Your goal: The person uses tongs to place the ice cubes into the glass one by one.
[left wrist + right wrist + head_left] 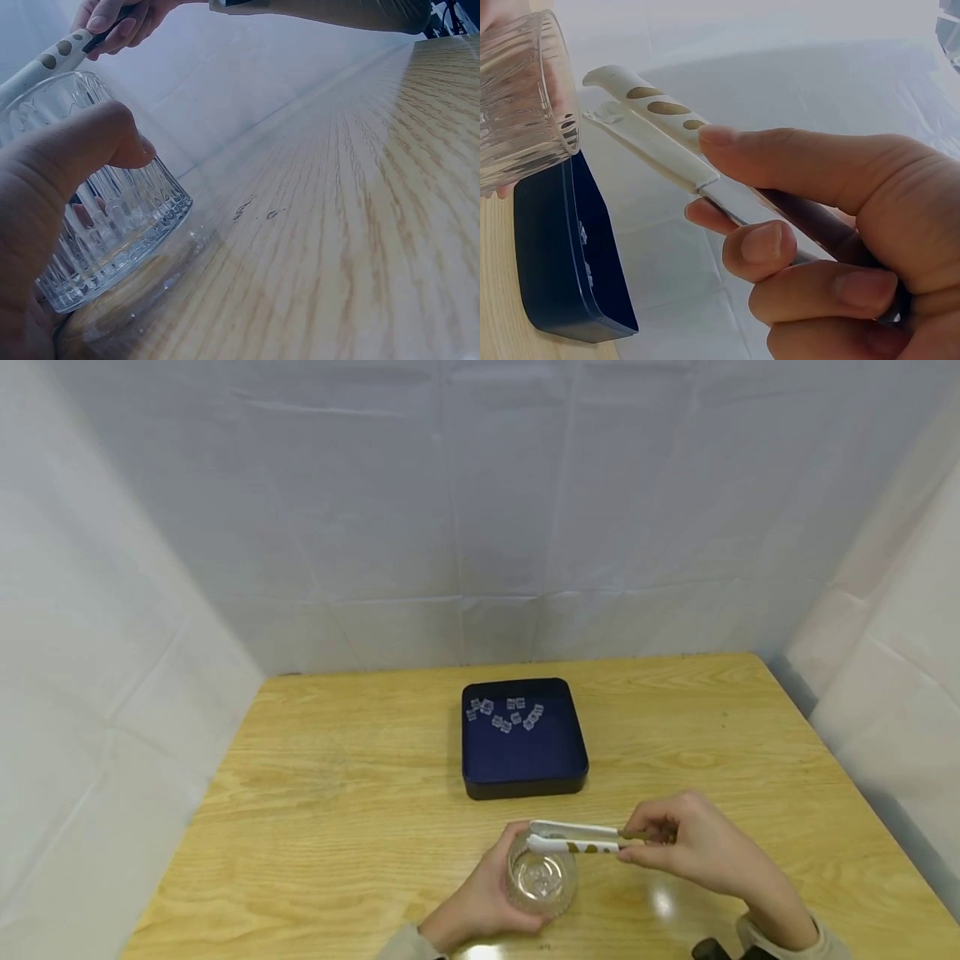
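Observation:
My left hand grips a clear ribbed glass near the table's front edge, thumb and fingers round its wall. A few clear cubes show at its bottom. My right hand holds white tongs with brown spots, thumb on one arm and fingers under the other. Over the glass's far rim lie the tong tips, slightly apart in the head view. In the right wrist view something pale and clear sits by the tips; I cannot tell whether it is a cube. The left wrist view shows the glass close above or on the tabletop.
A dark blue square tray stands beyond the hands at the table's middle. Several clear cubes lie scattered in its far half. White sheeting hangs behind the wooden table and along both sides.

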{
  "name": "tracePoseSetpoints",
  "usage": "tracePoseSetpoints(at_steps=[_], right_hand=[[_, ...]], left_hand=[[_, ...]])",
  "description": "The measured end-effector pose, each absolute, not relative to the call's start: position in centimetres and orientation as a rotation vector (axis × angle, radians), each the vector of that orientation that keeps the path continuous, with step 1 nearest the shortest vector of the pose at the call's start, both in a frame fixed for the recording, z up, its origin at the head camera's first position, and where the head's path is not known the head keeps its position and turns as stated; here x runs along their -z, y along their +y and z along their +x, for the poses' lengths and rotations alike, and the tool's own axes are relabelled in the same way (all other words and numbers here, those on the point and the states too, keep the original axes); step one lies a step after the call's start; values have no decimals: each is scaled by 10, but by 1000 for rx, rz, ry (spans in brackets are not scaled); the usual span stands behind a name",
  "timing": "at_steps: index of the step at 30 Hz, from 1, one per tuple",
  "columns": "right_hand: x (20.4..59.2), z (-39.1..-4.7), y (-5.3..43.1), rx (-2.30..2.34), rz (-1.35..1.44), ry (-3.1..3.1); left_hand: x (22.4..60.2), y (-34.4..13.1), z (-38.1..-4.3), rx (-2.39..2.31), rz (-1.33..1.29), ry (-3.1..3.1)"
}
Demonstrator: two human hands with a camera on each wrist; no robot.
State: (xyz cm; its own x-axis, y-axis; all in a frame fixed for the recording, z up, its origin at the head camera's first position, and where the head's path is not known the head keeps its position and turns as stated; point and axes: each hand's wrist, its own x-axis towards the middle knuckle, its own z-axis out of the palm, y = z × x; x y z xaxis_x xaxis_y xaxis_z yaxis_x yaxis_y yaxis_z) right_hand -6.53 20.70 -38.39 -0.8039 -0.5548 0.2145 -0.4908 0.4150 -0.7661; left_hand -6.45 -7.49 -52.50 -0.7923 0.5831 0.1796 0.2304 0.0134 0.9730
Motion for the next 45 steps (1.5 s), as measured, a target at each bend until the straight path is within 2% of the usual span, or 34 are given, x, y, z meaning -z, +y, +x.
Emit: tracePoseSetpoints(at_steps=[25, 45], right_hand=[[377, -86, 198, 1294, -650, 2739], [395, -138, 192, 1241, -474, 2916]], left_hand=[[527, -75, -65, -1899, 895, 2004], [527, -77, -65, -1888, 869, 2010]])
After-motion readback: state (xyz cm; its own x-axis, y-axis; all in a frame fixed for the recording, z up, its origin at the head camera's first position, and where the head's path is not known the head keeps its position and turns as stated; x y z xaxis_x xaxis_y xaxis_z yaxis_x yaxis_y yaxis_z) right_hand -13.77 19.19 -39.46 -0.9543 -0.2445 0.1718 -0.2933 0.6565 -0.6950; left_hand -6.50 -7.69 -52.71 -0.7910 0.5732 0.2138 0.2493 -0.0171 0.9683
